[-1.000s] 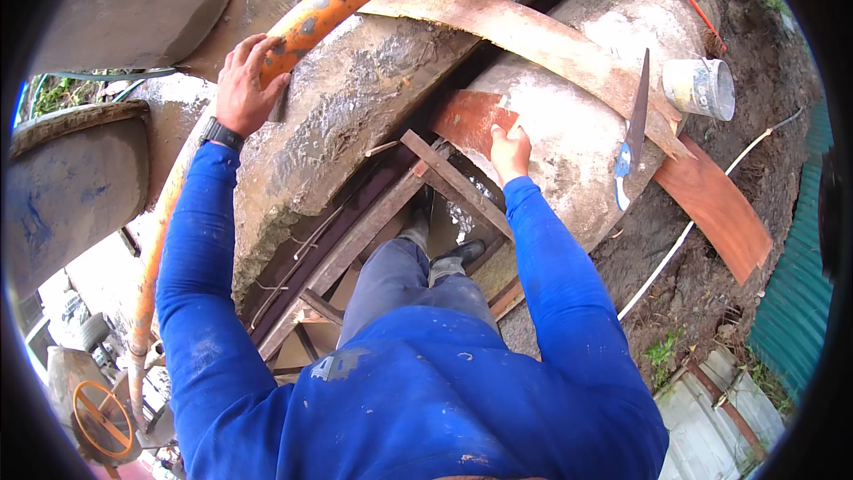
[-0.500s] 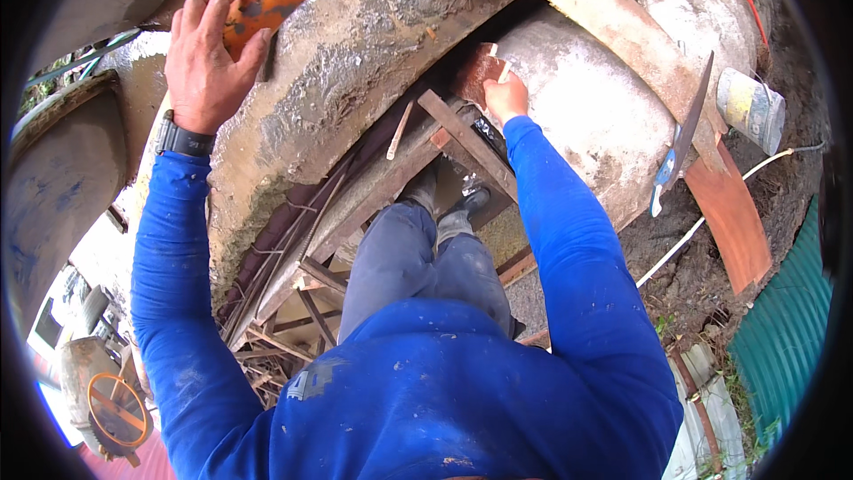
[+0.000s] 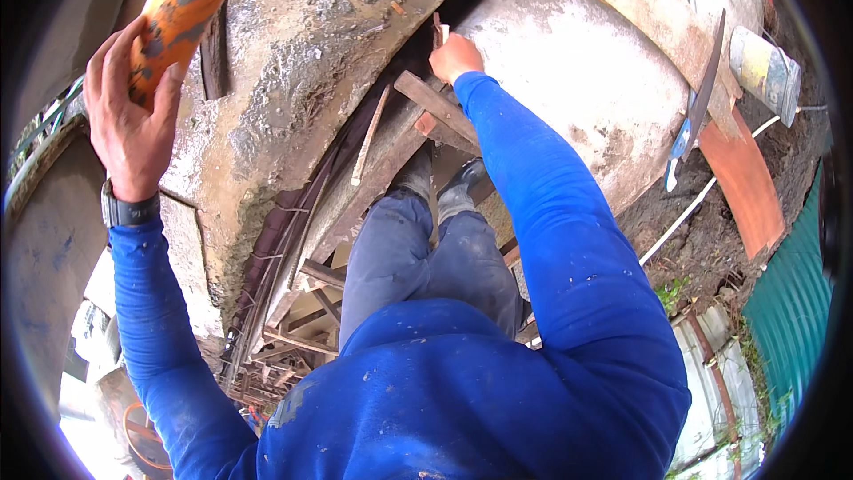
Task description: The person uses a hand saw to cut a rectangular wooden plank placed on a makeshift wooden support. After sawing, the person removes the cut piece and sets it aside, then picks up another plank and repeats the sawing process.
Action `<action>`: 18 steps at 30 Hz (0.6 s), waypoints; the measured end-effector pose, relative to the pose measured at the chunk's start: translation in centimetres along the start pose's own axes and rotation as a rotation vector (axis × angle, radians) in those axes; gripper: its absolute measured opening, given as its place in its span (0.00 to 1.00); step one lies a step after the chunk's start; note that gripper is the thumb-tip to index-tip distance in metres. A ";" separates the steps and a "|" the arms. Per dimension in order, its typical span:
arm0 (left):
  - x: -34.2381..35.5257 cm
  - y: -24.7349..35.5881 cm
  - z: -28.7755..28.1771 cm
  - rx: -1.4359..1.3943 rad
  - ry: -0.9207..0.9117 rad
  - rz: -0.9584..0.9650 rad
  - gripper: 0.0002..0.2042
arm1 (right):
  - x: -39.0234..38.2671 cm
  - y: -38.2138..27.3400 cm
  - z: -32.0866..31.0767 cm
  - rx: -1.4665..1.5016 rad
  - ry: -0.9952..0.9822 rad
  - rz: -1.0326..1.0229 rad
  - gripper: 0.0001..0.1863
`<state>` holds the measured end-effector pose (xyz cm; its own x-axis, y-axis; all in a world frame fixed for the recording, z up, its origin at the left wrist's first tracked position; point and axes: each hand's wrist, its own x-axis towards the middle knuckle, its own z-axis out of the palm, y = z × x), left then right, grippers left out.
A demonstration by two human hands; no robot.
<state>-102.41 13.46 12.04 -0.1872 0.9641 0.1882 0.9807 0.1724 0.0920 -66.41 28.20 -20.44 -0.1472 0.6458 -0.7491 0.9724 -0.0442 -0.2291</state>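
Note:
My left hand [image 3: 133, 116] clasps the lower end of a scuffed orange pipe [image 3: 184, 2], its fingers on one side and the thumb on the other. Farther right, my right hand [image 3: 457, 57] is closed on a flat, rust-brown piece with a pale grip [image 3: 441, 33]. That piece shows nearly edge-on, so its exact kind is unclear. It is at the dark gap between the wet, mud-smeared concrete slab [image 3: 302, 62] and a rounded, whitish concrete mass [image 3: 569, 62]. Just below the right hand lie crossed wooden timbers [image 3: 435, 107].
A handsaw [image 3: 697, 102] with a blue and white handle leans on a curved board [image 3: 653, 9] at right. Beside it are a dirty bucket [image 3: 764, 76], a reddish board [image 3: 746, 187] and a white hose [image 3: 702, 196]. My boots stand among timbers; rebar [image 3: 284, 231] runs along the slab.
My left hand has shifted left and down along with the orange pipe's end. My right hand has moved left and up, and the brown piece has turned from flat-on to nearly edge-on.

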 end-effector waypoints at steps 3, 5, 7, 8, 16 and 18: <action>-0.1 -0.3 0.2 0.013 -0.001 0.002 0.27 | 0.1 -1.0 -0.4 -0.033 -0.011 0.018 0.17; 0.0 -0.3 0.7 0.018 0.004 0.013 0.27 | 0.0 -0.5 -1.2 -0.065 -0.032 0.015 0.17; 0.1 -0.4 0.1 0.028 0.008 0.012 0.27 | -0.5 -1.0 -2.3 -0.072 -0.057 -0.021 0.18; 0.0 -0.6 0.0 0.045 0.005 0.011 0.27 | -0.8 -1.2 -2.5 -0.075 -0.059 -0.040 0.17; -0.3 -1.2 1.1 0.028 0.013 0.021 0.26 | 0.2 -0.6 -0.6 -0.108 -0.068 -0.020 0.17; -0.2 -1.5 1.3 0.041 0.026 0.035 0.26 | 0.4 -0.6 -0.7 -0.091 -0.074 -0.024 0.18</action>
<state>-103.76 13.22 10.63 -0.1532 0.9643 0.2159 0.9881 0.1469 0.0449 -66.89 28.96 -20.17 -0.1802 0.5874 -0.7890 0.9804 0.0423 -0.1924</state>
